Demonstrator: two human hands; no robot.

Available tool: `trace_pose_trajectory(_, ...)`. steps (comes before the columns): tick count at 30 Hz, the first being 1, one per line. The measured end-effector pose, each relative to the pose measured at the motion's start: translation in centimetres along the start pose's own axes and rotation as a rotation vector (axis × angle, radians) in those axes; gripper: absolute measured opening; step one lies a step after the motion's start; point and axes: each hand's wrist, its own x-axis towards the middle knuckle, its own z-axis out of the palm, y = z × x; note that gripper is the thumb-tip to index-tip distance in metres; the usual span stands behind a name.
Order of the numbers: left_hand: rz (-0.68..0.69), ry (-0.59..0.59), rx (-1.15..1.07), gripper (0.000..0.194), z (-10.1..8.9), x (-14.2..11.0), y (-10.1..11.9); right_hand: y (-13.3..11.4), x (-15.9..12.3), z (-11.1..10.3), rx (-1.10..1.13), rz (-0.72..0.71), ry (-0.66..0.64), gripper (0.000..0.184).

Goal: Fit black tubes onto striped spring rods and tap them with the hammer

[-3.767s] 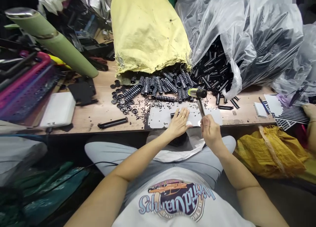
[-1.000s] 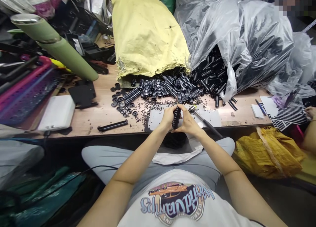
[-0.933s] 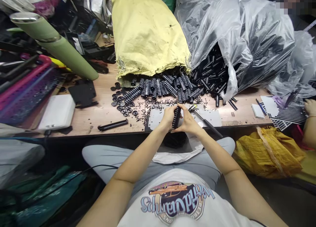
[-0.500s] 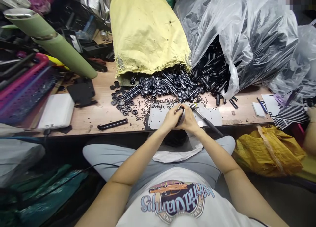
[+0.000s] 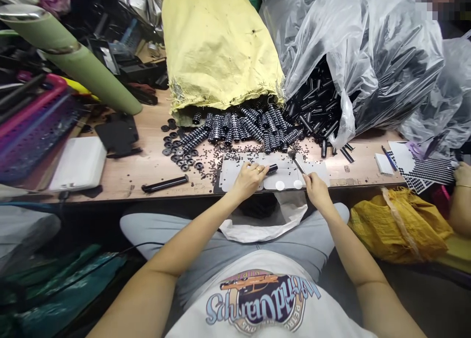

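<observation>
Left hand point(image 5: 250, 179) clasps a black tube point(image 5: 272, 169) over a pale board point(image 5: 228, 169) on the tabletop point(image 5: 125, 169), apparently steadying it; right hand point(image 5: 317, 190) grips a hammer point(image 5: 299, 164) by its handle point(image 5: 301, 169), leaving the head point(image 5: 292, 153) free.

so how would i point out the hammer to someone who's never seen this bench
Find the big yellow sack, then the pale plate in front of it. Over the plate's right half, the right hand grips the hammer. Unlike the black tube at the left hand, it has a shiny metal shaft and a dark head.
</observation>
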Motion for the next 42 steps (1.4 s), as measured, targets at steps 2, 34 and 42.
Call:
trace_pose_trajectory(2,-0.008,0.018,0.007,0.040,-0.2,-0.1,0.1,-1.0,-0.8,-0.1,0.119,-0.041,0.022,0.037)
trace_pose_trajectory(34,-0.906,0.156,-0.153,0.044,-3.6,11.0,-4.2,0.8,3.9,0.9,-0.283,0.025,0.083,0.033)
trace_pose_trajectory(42,-0.901,0.092,-0.205,0.029,-2.1,13.6,-4.2,4.3,11.1,-0.9,-0.112,0.203,0.219,0.022)
